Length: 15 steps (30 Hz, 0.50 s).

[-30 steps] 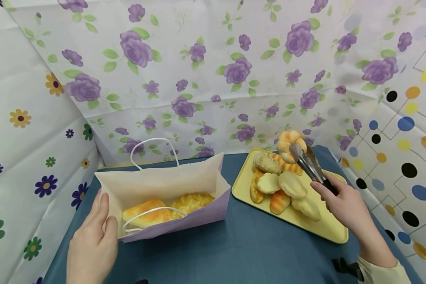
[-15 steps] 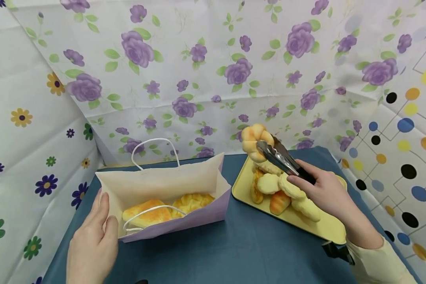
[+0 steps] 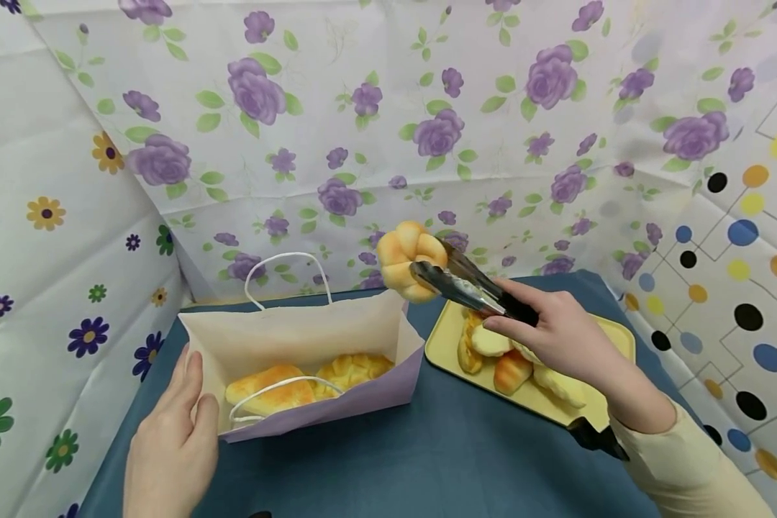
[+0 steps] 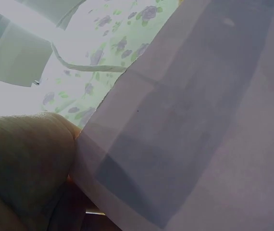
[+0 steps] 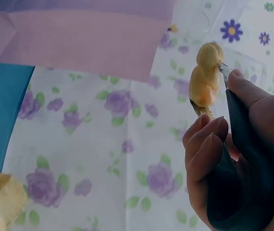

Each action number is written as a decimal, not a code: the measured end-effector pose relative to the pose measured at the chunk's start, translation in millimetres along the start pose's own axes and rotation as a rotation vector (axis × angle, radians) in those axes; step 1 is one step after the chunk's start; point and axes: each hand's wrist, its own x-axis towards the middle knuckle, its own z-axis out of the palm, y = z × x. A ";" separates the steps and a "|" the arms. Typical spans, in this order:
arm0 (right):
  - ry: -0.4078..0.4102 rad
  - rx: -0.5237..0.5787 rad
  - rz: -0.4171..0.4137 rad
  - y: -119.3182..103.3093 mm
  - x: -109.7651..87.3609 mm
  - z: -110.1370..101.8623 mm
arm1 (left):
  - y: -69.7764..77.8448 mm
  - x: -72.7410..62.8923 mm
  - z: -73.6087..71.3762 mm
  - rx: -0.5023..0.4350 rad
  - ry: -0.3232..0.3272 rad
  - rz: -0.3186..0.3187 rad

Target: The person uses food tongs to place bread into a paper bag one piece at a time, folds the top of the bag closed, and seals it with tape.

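Note:
My left hand (image 3: 171, 439) holds the left end of a lilac paper bag (image 3: 388, 392), thumb at the front corner and fingers along the side. The bag's mouth gapes toward me; inside lie a golden bread (image 3: 268, 390) and a yellow knobbly bread (image 3: 352, 370), with a white cord handle (image 3: 298, 379) across them. In my right hand (image 3: 560, 334) is a pair of metal tongs (image 3: 469, 288) with black grips. Their tips clamp a round, petal-shaped bread roll (image 3: 403, 252), raised above the bag's back right corner. The right wrist view shows the roll (image 5: 205, 79) edge-on.
On the right a yellow tray (image 3: 611, 338) carries several breads, among them a brown-striped roll (image 3: 513, 372) and a braided one (image 3: 470, 345). A blue cloth (image 3: 388, 467) covers the table. Floral and dotted sheets hang behind and at both sides.
The right hand has carried the tongs and petal-shaped roll left, from over the tray to above the bag's right end. The left hand and bag stay nearly in place.

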 end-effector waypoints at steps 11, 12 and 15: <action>-0.045 -0.059 -0.181 -26.8 21.2 12.9 | -1.0 0.8 0.9 0.003 0.002 0.002; -0.049 -0.068 -0.189 -29.0 22.7 14.4 | -1.0 0.8 0.9 0.003 0.002 0.001; -0.071 -0.105 -0.209 -36.0 27.0 18.6 | -0.9 0.7 0.6 0.002 0.002 -0.001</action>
